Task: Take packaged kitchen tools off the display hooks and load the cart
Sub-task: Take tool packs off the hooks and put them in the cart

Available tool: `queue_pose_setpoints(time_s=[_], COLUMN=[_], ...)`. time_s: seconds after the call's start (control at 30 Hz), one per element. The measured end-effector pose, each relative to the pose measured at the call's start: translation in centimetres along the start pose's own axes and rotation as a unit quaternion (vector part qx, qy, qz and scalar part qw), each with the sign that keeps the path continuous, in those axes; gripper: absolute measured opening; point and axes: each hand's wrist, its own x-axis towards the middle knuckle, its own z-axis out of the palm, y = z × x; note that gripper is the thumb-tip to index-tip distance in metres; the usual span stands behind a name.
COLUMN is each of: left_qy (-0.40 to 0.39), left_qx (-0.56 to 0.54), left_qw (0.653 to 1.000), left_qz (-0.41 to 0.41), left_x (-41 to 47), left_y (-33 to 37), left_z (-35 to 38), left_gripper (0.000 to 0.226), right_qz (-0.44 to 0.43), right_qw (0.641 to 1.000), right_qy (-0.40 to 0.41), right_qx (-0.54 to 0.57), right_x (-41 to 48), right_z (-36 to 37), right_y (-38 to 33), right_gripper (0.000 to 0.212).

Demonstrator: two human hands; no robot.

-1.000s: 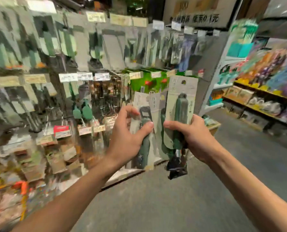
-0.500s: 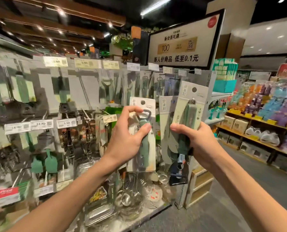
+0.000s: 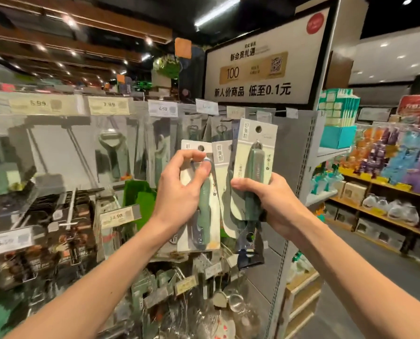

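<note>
My left hand (image 3: 182,189) pinches a carded green-handled kitchen tool (image 3: 205,211) near its top, thumb and fingers around the handle end. My right hand (image 3: 270,204) grips a small bunch of similar packaged tools (image 3: 254,152), the front card pale green with a hang hole, a dark tool head hanging below my fist. Both hands are raised in front of the display hooks (image 3: 265,112) at the right end of the wall rack. No cart is in view.
The rack (image 3: 81,148) to the left carries peelers, tools and price tags (image 3: 108,105). A large white sign (image 3: 262,57) stands above. The grey end panel (image 3: 299,148) is to the right, then an aisle and yellow shelves (image 3: 380,187) of goods.
Both hands rose with their packages from waist height to the top hook row. My view tilted up from the floor to the sign and ceiling.
</note>
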Motion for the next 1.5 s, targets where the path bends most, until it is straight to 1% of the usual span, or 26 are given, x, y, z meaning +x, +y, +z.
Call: queue_pose_setpoints(time_s=[0.07, 0.2, 0.3, 0.43, 0.57, 0.63, 0.67, 0.73, 0.8, 0.9, 1.0, 1.13, 1.23, 1.4, 1.5], left_qy=[0.005, 0.019, 0.038, 0.05, 0.058, 0.068, 0.071, 0.072, 0.073, 0.064, 0.057, 0.058, 0.043, 0.035, 0.029], left_qx=[0.012, 0.026, 0.033, 0.057, 0.095, 0.134, 0.152, 0.158, 0.159, 0.164, 0.207, 0.236, 0.245, 0.278, 0.348], left_qw=[1.0, 0.999, 0.999, 0.996, 0.992, 0.985, 0.98, 0.974, 0.971, 0.974, 0.972, 0.969, 0.968, 0.96, 0.936], left_qz=[0.005, 0.005, -0.019, -0.048, -0.064, -0.088, -0.109, -0.147, -0.162, -0.142, -0.098, -0.032, 0.018, 0.018, 0.044], left_x=[1.8, 5.0, 7.2, 10.2, 13.1, 14.5, 15.0, 15.7, 16.1, 16.8, 18.1, 19.9, 21.1, 22.6, 22.9], left_y=[-1.4, -4.3, -6.9, -9.8, -11.8, -12.6, -13.1, -14.1, -14.6, -15.1, -14.8, -13.8, -13.4, -14.9, -16.6], left_z=[1.0, 2.8, 4.4, 6.9, 8.9, 9.3, 9.5, 9.5, 9.4, 9.4, 9.3, 9.2, 9.4, 9.2, 8.7], left_gripper=[0.009, 0.017, 0.02, 0.027, 0.024, 0.014, 0.015, 0.032, 0.044, 0.056, 0.063, 0.065, 0.067, 0.075, 0.084], right_qz=[0.004, 0.008, -0.002, 0.007, 0.007, 0.003, 0.002, 0.001, -0.004, -0.007, -0.008, -0.019, -0.028, -0.031, -0.033], right_qw=[1.0, 0.999, 0.999, 0.998, 0.998, 0.997, 0.996, 0.995, 0.994, 0.991, 0.989, 0.986, 0.981, 0.975, 0.972], right_qy=[-0.011, -0.032, -0.039, -0.058, -0.067, -0.077, -0.083, -0.099, -0.11, -0.131, -0.149, -0.166, -0.189, -0.214, -0.229], right_qx=[0.006, 0.003, 0.005, -0.011, -0.014, -0.013, -0.012, -0.011, -0.015, -0.013, -0.003, 0.009, 0.03, 0.052, 0.048], right_x=[2.5, 7.9, 11.9, 16.5, 20.7, 22.6, 23.3, 24.6, 25.6, 27.0, 28.2, 29.4, 30.0, 30.6, 30.8], right_z=[-0.6, -2.1, -3.3, -5.3, -7.0, -7.6, -7.8, -8.0, -7.9, -7.7, -7.6, -7.8, -8.1, -8.1, -8.0], right_y=[0.4, 1.4, 2.5, 4.1, 4.9, 5.2, 5.3, 5.8, 6.1, 6.6, 6.8, 6.8, 6.7, 6.8, 6.9], right_gripper=[0.017, 0.021, 0.017, 0.021, 0.019, 0.019, 0.02, 0.021, 0.022, 0.023, 0.023, 0.023, 0.022, 0.022, 0.022])
